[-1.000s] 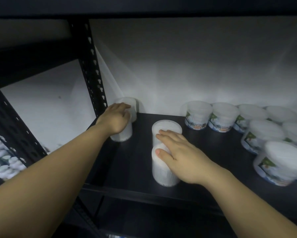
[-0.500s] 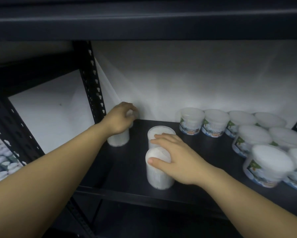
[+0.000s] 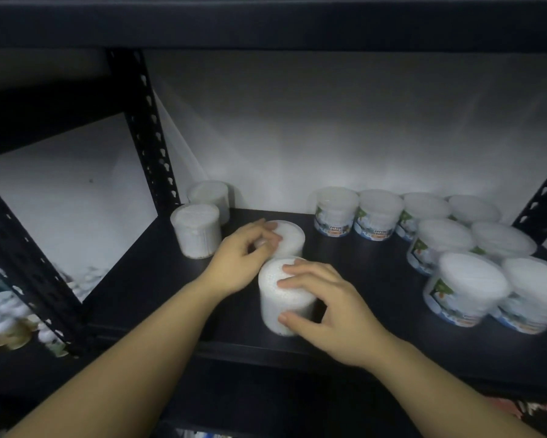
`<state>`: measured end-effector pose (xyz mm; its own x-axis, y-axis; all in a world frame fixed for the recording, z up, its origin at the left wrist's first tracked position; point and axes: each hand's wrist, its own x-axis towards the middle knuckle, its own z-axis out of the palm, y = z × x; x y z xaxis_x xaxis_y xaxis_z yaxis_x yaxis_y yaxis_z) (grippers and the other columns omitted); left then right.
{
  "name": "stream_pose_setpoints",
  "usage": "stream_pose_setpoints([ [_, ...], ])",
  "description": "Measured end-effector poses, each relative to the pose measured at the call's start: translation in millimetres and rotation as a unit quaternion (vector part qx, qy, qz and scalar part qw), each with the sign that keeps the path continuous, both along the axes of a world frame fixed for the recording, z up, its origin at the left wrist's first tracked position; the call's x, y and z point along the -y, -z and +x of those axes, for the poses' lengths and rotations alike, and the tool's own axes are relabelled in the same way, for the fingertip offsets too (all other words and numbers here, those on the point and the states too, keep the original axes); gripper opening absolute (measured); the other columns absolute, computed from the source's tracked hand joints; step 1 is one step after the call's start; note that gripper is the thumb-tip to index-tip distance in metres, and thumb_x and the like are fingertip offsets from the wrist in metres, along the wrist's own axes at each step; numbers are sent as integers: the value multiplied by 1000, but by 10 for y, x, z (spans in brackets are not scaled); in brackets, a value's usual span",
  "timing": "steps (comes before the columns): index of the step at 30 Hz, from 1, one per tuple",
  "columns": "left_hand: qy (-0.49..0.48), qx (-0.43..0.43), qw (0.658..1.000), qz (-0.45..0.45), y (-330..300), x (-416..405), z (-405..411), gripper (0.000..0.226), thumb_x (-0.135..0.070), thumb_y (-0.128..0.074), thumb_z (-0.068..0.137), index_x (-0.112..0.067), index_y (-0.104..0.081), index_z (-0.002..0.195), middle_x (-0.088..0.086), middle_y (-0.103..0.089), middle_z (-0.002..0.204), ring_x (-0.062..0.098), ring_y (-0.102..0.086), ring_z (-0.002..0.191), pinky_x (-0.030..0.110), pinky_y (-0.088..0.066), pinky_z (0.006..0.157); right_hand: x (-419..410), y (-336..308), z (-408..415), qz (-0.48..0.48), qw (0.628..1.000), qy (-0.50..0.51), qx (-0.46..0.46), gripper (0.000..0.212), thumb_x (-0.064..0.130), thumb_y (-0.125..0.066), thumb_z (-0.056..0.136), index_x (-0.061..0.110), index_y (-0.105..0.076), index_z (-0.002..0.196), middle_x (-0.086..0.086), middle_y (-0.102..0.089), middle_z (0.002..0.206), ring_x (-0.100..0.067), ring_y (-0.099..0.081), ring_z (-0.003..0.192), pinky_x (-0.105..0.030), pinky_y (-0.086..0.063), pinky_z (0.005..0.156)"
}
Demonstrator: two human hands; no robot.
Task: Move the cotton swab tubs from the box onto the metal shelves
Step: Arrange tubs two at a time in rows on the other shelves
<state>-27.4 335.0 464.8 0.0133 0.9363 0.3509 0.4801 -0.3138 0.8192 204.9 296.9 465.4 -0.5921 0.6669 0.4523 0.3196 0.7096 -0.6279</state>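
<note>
Since a moment ago, our left hand (image 3: 239, 263) is no longer at the pair of white cylindrical plastic tubs (image 3: 198, 230) in the back-left corner; we are now laying its fingers over the lid of the middle white tub (image 3: 289, 237), grip curled loosely on it rather than clenched. Our right hand (image 3: 324, 306) is grasping the nearest white tub of cotton swabs (image 3: 276, 290), thumb low on its wall, fingers across the top. Both tubs are standing upright, long axes vertical, one just behind the other, near the front lip of the black metal shelf (image 3: 158, 279). We are judging that the next move is sliding them back and left toward the corner pair; the left hand is nearer that gap. To the right, labelled white tubs (image 3: 337, 213) are sitting in rows, well apart from ours. Behind, a pale wall (image 3: 329, 128) is closing the bay, and a black perforated upright (image 3: 145, 131) is bounding it on the left.
</note>
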Motion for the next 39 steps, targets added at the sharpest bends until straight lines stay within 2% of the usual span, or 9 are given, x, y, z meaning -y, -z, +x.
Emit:
stream_pose_setpoints([
  [8, -41, 53, 997, 35, 101, 271, 86, 14, -10, -64, 94, -21, -72, 91, -14, -67, 125, -1, -47, 135, 37, -37, 116, -83, 142, 141, 59, 990, 99, -80, 34, 26, -86, 72, 19, -67, 99, 12, -63, 118, -13, -54, 122, -34, -46, 99],
  [15, -9, 27, 997, 71, 89, 479, 58, 23, -34, -77, 74, -21, -66, 90, -12, -68, 122, 8, -50, 135, 46, -41, 112, -173, 44, 171, 38, 987, 133, -81, 45, 46, -91, 61, 22, -61, 86, 12, -66, 103, -13, -63, 106, -40, -49, 91],
  [19, -24, -52, 994, 89, 42, 588, 98, 45, -47, -89, 66, -24, -62, 93, -15, -67, 124, 8, -49, 136, 40, -45, 108, -156, 6, 165, 50, 983, 170, -37, 55, 59, -88, 58, 26, -65, 95, 18, -63, 101, -10, -62, 101, -23, -44, 91],
  [24, -86, -269, 954, 100, -96, 647, 213, 55, -54, -78, 77, -23, -65, 121, -8, -62, 131, 11, -48, 132, 28, -43, 105, -119, -42, 126, 38, 978, 200, 38, 62, 68, -80, 60, 33, -69, 110, 22, -52, 106, -21, -60, 100, -34, -50, 86],
  [27, -58, -317, 941, 103, -176, 631, 142, 58, -56, -73, 78, -28, -66, 128, -14, -64, 124, 12, -49, 117, 37, -49, 98, -173, -99, 194, 38, 984, 160, 64, 56, 58, -79, 66, 25, -73, 111, 18, -57, 108, -20, -61, 104, -40, -50, 91],
  [30, 18, -292, 955, 54, -251, 625, 26, 57, -42, -77, 76, -30, -65, 131, -19, -60, 136, 5, -49, 128, 37, -44, 107, -247, -148, 330, 36, 988, 131, 77, 47, 37, -79, 66, 27, -75, 112, 15, -64, 117, -13, -55, 125, -50, -42, 106],
  [35, 76, -293, 953, -15, -413, 638, 9, 60, -20, -72, 74, -31, -60, 132, -21, -51, 147, 3, -38, 143, 40, -11, 127, -309, -294, 485, 4, 990, 66, 123, 49, 18, -78, 69, 34, -73, 114, 28, -64, 125, -2, -38, 140, -45, -30, 117],
  [37, 83, -317, 945, -10, -474, 643, 27, 62, -24, -73, 72, -31, -59, 132, -18, -51, 146, 4, -38, 142, 38, -16, 126, -299, -357, 472, -3, 990, 56, 127, 47, 15, -80, 69, 34, -73, 111, 29, -63, 124, 0, -38, 138, -39, -32, 116],
  [39, 55, -338, 939, 23, -506, 656, 59, 67, -39, -76, 68, -32, -58, 132, -17, -53, 137, 7, -45, 130, 33, -38, 113, -269, -406, 431, 0, 989, 79, 128, 51, 29, -84, 65, 33, -71, 115, 25, -59, 125, -1, -45, 129, -36, -37, 112],
])
